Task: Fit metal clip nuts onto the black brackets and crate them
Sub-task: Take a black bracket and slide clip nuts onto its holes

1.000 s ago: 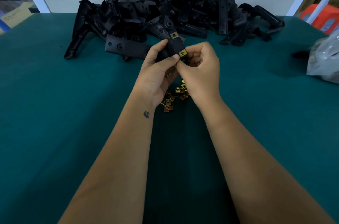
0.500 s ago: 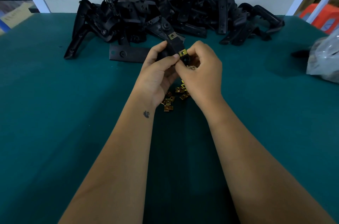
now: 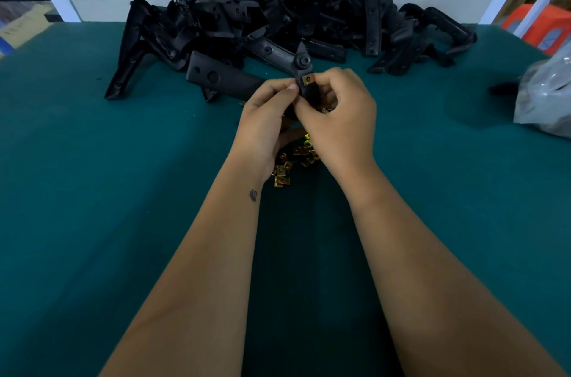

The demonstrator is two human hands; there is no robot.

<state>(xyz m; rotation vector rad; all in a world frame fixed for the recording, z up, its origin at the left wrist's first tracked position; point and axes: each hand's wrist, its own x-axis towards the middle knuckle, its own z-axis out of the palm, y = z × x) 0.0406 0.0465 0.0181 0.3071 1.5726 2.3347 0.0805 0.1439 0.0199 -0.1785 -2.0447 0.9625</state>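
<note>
1. Bench: covered in a teal cloth, it carries everything in the scene.
2. Loose clip nuts: a small heap of brass-coloured pieces lies on the cloth just below the wrists, not yet fitted.
3. Left hand: fingers curled round the lower part of the held bracket, steadying it upright above the heap.
4. Right hand: thumb and fingertips pinch at the bracket's edge, where one fitted clip nut shows; whether it is fully seated cannot be told.
5. Bracket pile: many black brackets lie tangled at the far edge, none visibly bearing a nut.
6. Plastic bag: grey, at the far right; contents unclear.
7. Progress, as judged: early. One bracket is in hand, most remain, and no crate is in view.
</note>
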